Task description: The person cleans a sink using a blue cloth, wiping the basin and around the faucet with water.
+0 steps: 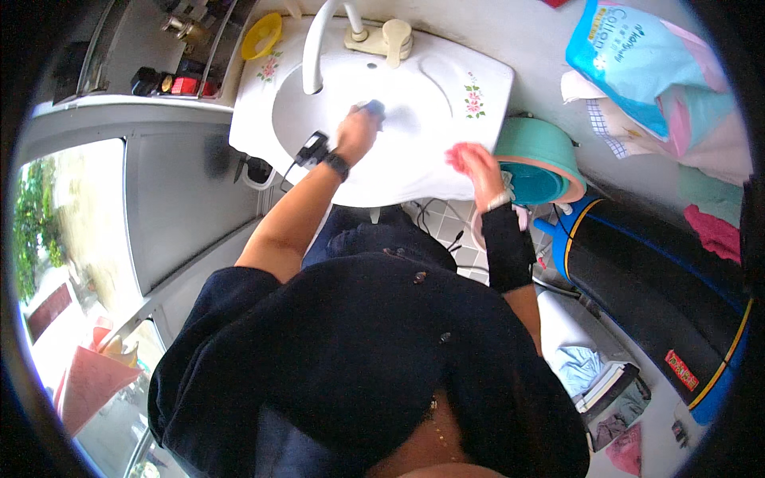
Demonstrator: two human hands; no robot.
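Note:
My left hand [357,134] is over the white ceramic washbasin [412,173], closed on a small bluish-grey cloth or sponge [375,111]; which of the two I cannot tell. A black wristband with a small boxed device [313,148] and a cable is at that wrist. Above this hand hangs the curved white spout [312,57] of the tap, whose lever [395,40] stands behind the bowl. My right hand [475,167] is at the basin's right front edge, its fingers loosely bent and partly blurred, with nothing visible in them. A black sleeve or brace covers the right forearm.
A yellow soap dish [262,37] sits at the basin's back left corner, beside a shelf with small items. Green and teal plastic basins [532,140] stand right of the washbasin. Towels [633,119] hang on the right wall, above a large black and blue cylinder [651,299]. Cables lie below.

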